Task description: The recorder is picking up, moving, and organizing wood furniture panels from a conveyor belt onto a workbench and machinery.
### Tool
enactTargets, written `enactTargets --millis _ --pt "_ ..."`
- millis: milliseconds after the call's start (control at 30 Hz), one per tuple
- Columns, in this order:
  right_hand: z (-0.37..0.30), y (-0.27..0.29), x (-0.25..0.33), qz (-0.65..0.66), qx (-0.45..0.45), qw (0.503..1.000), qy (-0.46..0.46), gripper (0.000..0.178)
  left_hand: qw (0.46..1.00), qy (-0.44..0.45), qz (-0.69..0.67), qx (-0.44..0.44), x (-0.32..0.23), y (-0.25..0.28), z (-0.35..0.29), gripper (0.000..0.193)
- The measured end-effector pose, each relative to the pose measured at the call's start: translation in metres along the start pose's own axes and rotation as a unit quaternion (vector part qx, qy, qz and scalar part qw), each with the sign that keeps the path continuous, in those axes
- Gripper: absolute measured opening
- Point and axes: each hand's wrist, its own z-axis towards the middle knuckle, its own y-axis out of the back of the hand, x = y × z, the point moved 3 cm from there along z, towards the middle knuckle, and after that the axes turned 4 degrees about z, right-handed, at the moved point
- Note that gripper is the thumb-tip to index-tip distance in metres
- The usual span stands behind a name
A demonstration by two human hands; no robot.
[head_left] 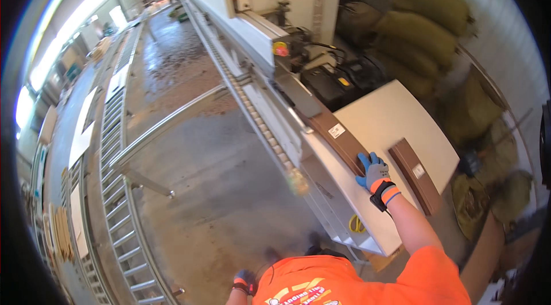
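The right hand point(376, 173), fingers spread, rests at the near end of a brown board point(344, 138) leading up to the machine point(275, 1), seemingly steadying it; the left hand point(245, 278) hangs well apart, grip unclear.

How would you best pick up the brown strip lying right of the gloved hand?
Probably from above, gripping the brown strip across its long edges near the middle: it is long and narrow, lies flat, and nothing covers its middle.
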Motion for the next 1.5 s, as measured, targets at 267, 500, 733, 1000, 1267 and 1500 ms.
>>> enactTargets --millis 267,500,733,1000,1267,1500 --pt "-0.129 0.001 -0.090 -0.053 0.037 0.983 -0.174 0.090 0.977 -0.138 0.159 -0.036 0.048 0.043 0.050 0.024" --pt "-0.108 -0.017 -0.092 0.057 -0.050 0.991 -0.113 0.086 0.965 -0.155 0.174 -0.121 0.076 0.045 0.082 0.020" --pt "-0.120 0.029 -0.126 0.098 -0.178 0.973 -0.111 0.081 0.995 0.011 -0.047 -0.087 0.073 0.094 0.077 0.018" --pt "-0.065 0.099 -0.182 0.051 -0.117 0.974 -0.189 0.082 0.999 -0.011 0.038 -0.026 0.042 0.132 0.044 0.017" --pt "-0.029 0.047 -0.205 0.035 -0.043 0.985 -0.163 0.094 0.985 0.021 -0.106 -0.135 0.040 0.079 0.031 0.017" --pt "-0.052 0.050 -0.229 0.003 -0.028 0.979 -0.200 0.098 0.987 0.001 -0.043 -0.152 0.025 0.069 0.050 0.025"
